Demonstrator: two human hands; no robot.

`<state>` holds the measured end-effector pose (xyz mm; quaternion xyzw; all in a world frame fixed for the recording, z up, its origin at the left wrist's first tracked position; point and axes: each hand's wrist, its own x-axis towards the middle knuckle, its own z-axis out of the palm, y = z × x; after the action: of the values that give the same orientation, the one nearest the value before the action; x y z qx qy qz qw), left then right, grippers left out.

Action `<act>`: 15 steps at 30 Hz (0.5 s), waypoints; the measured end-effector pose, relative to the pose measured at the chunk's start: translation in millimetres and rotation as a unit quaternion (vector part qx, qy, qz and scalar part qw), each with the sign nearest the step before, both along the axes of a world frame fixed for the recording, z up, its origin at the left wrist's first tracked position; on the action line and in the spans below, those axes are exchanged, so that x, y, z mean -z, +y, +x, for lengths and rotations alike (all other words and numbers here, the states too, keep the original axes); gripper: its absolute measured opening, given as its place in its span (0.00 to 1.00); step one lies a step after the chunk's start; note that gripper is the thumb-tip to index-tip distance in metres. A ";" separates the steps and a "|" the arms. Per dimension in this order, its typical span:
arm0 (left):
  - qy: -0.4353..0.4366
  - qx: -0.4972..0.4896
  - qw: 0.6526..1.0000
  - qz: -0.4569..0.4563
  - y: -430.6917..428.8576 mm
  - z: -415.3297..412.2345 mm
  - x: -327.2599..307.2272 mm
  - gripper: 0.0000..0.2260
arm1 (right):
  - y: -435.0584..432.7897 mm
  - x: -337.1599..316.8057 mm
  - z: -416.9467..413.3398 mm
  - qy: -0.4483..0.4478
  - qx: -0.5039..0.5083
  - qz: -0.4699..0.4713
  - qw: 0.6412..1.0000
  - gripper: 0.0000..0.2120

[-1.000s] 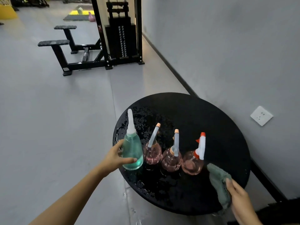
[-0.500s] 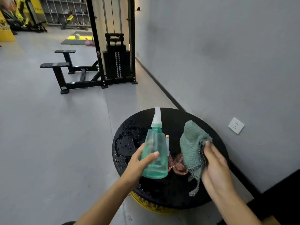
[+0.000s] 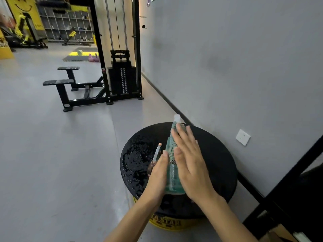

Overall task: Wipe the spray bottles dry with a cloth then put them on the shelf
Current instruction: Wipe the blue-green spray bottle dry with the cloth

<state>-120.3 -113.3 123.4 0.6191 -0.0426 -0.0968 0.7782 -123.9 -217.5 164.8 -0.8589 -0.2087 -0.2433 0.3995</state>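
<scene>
A green spray bottle [image 3: 173, 180] with a white nozzle is held upright above the round black table [image 3: 218, 163], and my left hand [image 3: 158, 175] grips its left side. My right hand [image 3: 190, 163] lies flat with fingers stretched, pressing the green cloth [image 3: 171, 144] against the bottle's upper body. Just left of my left hand shows the orange-tipped nozzle of a pink spray bottle [image 3: 158, 151] standing on the table. My hands hide the other pink bottles.
Water drops [image 3: 136, 159] cover the table's left part. The grey wall with a socket [image 3: 243, 137] runs along the right. A black frame [image 3: 288, 180] stands at the near right. A cable machine [image 3: 122, 75], benches [image 3: 57, 82] and a distant cubby shelf [image 3: 70, 25] lie ahead.
The green bottle was lifted off the table by my left hand. My right hand brought the cloth over from the right and now presses it onto the bottle. The view has tilted up.
</scene>
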 end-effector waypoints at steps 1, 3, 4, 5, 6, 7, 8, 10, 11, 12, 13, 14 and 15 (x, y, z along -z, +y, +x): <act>0.001 -0.001 1.000 0.001 -0.4 -2.4 -0.5 0.29 | -0.6 -0.9 -4.5 -0.002 -0.008 -0.003 1.000 0.23; 0.000 -0.017 1.000 -0.005 0.2 -6.4 -4.5 0.29 | 0.1 1.6 -20.1 -0.015 -0.019 -0.029 0.999 0.21; -0.003 -0.026 1.000 -0.010 1.4 -8.1 -7.9 0.29 | 1.1 5.2 -30.1 -0.024 -0.022 -0.047 0.998 0.21; -0.008 -0.038 0.999 -0.011 3.4 -9.7 -10.7 0.28 | 2.0 9.7 -39.7 -0.037 -0.024 -0.068 0.997 0.21; -0.012 -0.044 0.999 -0.007 4.7 -11.4 -13.6 0.28 | 2.8 13.9 -48.8 -0.051 -0.020 -0.090 0.994 0.21; -0.017 -0.044 0.999 -0.003 5.4 -11.9 -14.6 0.27 | 3.2 16.3 -55.6 -0.063 -0.012 -0.109 0.992 0.22; -0.021 -0.043 0.999 0.001 5.0 -13.6 -16.4 0.27 | 3.0 16.2 -60.0 -0.067 -0.002 -0.122 0.990 0.22; -0.018 -0.048 0.999 0.006 1.2 -16.5 -17.8 0.29 | -0.2 9.7 -58.1 -0.042 0.001 -0.117 0.992 0.23; -0.014 -0.040 0.999 0.010 -1.3 -17.5 -17.4 0.31 | -3.0 4.1 -53.4 -0.018 -0.004 -0.103 0.995 0.23; -0.005 -0.034 0.999 0.016 -4.2 -18.8 -17.7 0.31 | -6.6 -2.7 -47.3 0.005 -0.010 -0.082 0.997 0.24; 0.001 -0.035 0.999 0.019 -6.6 -19.4 -16.2 0.28 | -10.0 -9.7 -40.1 0.026 -0.015 -0.057 0.998 0.23; 0.009 -0.031 0.999 0.017 -8.9 -20.2 -16.0 0.26 | -13.2 -16.0 -33.2 0.049 -0.017 -0.036 0.998 0.23; 0.021 -0.022 0.999 0.013 -10.4 -20.8 -16.2 0.25 | -16.3 -21.9 -26.9 0.069 -0.016 -0.022 0.997 0.23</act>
<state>-141.1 -123.7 139.6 0.6279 -0.0115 -0.0933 0.7726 -150.8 -233.8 186.8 -0.8785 -0.2000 -0.1723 0.3981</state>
